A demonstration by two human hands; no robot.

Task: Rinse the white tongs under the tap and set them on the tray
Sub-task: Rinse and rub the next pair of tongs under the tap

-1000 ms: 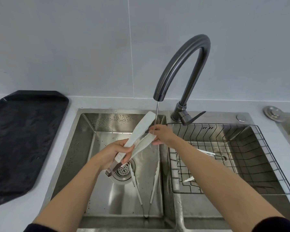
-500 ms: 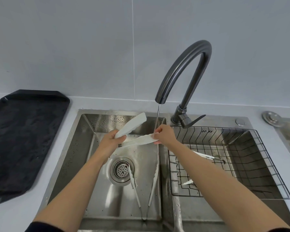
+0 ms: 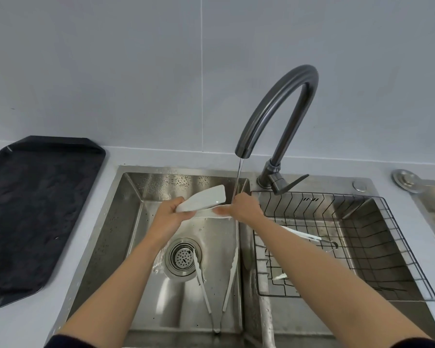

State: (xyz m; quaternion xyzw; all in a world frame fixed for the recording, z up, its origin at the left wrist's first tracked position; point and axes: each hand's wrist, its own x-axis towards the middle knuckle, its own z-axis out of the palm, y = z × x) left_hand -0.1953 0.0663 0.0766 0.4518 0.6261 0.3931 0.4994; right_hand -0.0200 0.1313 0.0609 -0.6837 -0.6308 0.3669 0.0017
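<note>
While a thin stream of water (image 3: pixel 237 179) falls from the dark curved tap (image 3: pixel 279 106), the person holds the white tongs (image 3: pixel 204 200) over the left basin of the steel sink (image 3: pixel 136 222), just beside the stream. The left hand (image 3: pixel 167 217) is curled round the tongs at their left end, with the two blades fanning out to the right. The upper blade tilts up toward the back wall of the basin. The lower blade runs nearly level across to the right hand (image 3: pixel 245 208), whose fingers pinch its far end right where the water comes down. Both forearms reach in from the bottom edge, with dark sleeves just showing.

Below the hands, a second pair of tongs (image 3: pixel 216 280) lies spread open on the basin floor, one tip touching the round drain strainer (image 3: pixel 182 257). A black wire basket (image 3: pixel 362 247) sits in the right basin and holds a long pale utensil (image 3: pixel 304 236), partly hidden behind the right forearm. The black tray (image 3: pixel 35 209) lies on the grey table (image 3: pixel 35 327) to the left of the sink, well apart from the tongs.
</note>
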